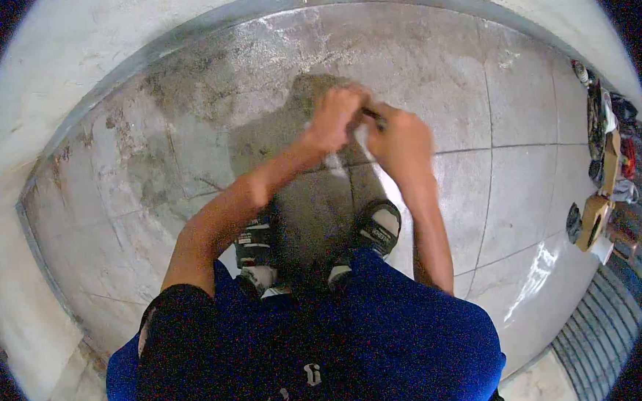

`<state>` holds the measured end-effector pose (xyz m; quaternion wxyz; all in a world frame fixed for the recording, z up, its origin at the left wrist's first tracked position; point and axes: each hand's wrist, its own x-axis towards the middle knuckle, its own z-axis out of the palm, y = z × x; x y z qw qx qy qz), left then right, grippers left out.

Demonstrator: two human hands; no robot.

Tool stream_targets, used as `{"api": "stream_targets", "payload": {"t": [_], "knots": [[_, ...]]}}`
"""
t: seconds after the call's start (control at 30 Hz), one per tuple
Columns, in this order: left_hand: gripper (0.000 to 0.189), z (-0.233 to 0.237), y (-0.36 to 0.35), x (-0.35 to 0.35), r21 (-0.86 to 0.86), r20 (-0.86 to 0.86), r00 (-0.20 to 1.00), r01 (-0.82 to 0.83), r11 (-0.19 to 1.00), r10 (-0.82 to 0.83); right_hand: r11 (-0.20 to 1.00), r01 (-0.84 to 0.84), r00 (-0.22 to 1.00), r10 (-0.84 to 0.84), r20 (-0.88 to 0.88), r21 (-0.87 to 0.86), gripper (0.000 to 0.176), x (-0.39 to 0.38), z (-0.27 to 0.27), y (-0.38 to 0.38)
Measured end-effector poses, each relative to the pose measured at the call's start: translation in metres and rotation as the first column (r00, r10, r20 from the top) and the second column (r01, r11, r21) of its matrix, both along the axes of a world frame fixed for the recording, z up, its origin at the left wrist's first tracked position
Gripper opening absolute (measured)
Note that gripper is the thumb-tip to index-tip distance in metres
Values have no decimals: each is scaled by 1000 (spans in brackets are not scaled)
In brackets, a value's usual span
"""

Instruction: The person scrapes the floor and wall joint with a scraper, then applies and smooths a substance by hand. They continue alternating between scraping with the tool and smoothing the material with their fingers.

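Note:
Both arms reach forward over the floor, and the hands meet in front of me. My left hand (pixel 336 119) is closed, its fingers curled and smeared by motion. Close beside it, my right hand (pixel 403 140) is closed too, knuckles up. A small dark, thin thing (pixel 376 116) shows in the gap between the hands; I cannot tell what it is. Below the hands are my feet in black-and-white sandals (pixel 381 226), standing on the tiled floor (pixel 448 119).
A wall (pixel 141 20) curves round the far side. Damp dark stains (pixel 189 83) mark the floor at left. To the right lie an open cardboard box (pixel 594 220), shoes (pixel 593 110) and other clutter along the wall. A ribbed grey shutter (pixel 600 323) stands at lower right.

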<state>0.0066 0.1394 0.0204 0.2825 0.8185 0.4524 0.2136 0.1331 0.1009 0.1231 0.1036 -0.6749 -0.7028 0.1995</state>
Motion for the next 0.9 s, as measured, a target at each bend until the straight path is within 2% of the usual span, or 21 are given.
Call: {"api": "stream_targets", "payload": {"t": [0.07, 0.13, 0.2, 0.23, 0.33, 0.37, 0.43, 0.47, 0.53, 0.63, 0.7, 0.73, 0.8, 0.9], "knots": [[18, 18, -28, 28, -28, -7, 999, 37, 999, -37, 1000, 15, 999, -15, -38, 6, 21, 26, 26, -24], [35, 22, -57, 49, -119, -2, 997, 75, 990, -75, 993, 52, 998, -49, 38, -104, 20, 41, 40, -48], [37, 29, -81, 60, -471, -104, 982, 92, 877, -159, 983, 47, 997, -36, 62, -178, 19, 53, 27, -73], [46, 23, -102, 58, -446, -83, 985, 97, 890, -149, 978, 51, 997, -37, 70, -203, 19, 53, 18, -85], [52, -15, -122, 50, -311, 30, 984, 174, 934, -174, 973, 89, 994, -71, 89, -214, 26, 41, 2, -104], [54, -41, -123, 47, -54, 105, 980, 176, 983, -170, 976, 109, 992, -95, 82, -189, 28, 34, -5, -106], [54, -49, -99, 39, 59, -154, 979, 148, 987, -137, 987, 89, 993, -77, 95, -132, 34, 24, -26, -98], [54, -52, -84, 35, 120, -280, 954, 141, 983, -103, 987, 102, 992, -91, 89, -121, 30, 20, -36, -86], [53, -61, -47, 25, 192, -276, 961, 56, 980, -1, 991, 98, 992, -90, 82, -92, 25, 8, -47, -54], [52, -37, -13, 12, -26, -110, 994, 19, 999, -22, 996, 66, 996, -62, 67, -66, 24, 2, -34, -29], [43, -3, -30, 12, -110, -67, 988, 133, 985, -141, 996, 54, 998, -53, 22, -67, 23, 6, -3, -36], [38, 11, -46, 11, -155, -44, 979, 189, 970, -197, 991, 52, 998, -48, 35, -124, 22, 10, 9, -48], [37, -16, -86, 19, -94, -155, 960, 221, 971, -234, 973, 33, 998, -19, 64, -227, 23, 13, 16, -73], [39, -42, -116, 20, 87, -25, 994, 105, 991, -103, 951, 0, 992, 40, 124, -308, 25, 12, 2, -86]]}}
